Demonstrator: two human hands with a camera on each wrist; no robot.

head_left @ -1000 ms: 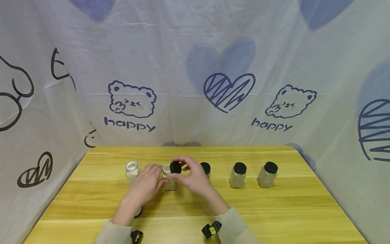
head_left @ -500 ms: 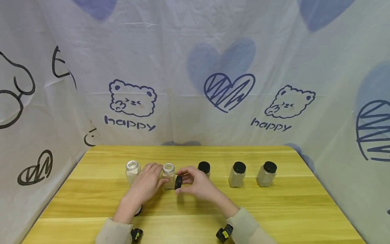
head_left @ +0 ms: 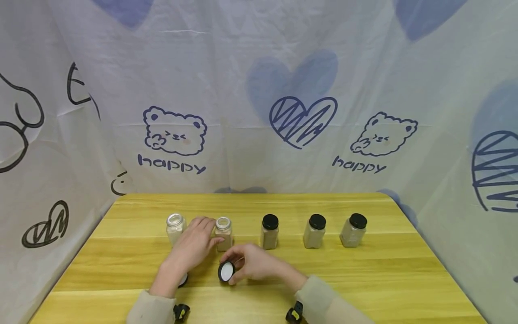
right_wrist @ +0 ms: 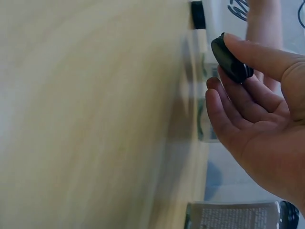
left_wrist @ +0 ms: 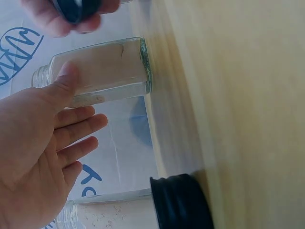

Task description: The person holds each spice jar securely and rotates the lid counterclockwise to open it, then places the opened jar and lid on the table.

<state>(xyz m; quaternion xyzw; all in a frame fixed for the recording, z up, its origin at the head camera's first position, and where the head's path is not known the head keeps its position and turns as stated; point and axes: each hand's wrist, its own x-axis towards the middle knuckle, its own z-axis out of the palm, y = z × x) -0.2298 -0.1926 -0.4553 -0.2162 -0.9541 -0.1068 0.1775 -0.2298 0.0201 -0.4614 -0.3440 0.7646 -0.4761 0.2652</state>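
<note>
My left hand (head_left: 194, 240) holds a square glass jar (left_wrist: 107, 71) of pale powder, with its thumb across the side and its fingers along the edge. The jar (head_left: 224, 238) stands upright with its mouth uncovered. In front of it, just above the table, my right hand (head_left: 252, 263) pinches a black screw lid (head_left: 226, 271) by its rim. The white inside of that lid faces the head camera; in the right wrist view the lid (right_wrist: 229, 59) sits between thumb and fingertips. Left of my left hand stands another lidless jar (head_left: 176, 229), partly covered by that hand.
Three jars with black lids, the nearest jar (head_left: 270, 231), a middle jar (head_left: 314, 231) and a far-right jar (head_left: 354, 230), stand in a row. Another black lid (left_wrist: 183, 202) lies on the wooden table (head_left: 364, 279) beside my left wrist. A printed cloth (head_left: 243, 148) hangs behind.
My right hand has carried the lid away from the jar's mouth, down and toward me, turning its white inside into view. My left hand has stayed at the jar.
</note>
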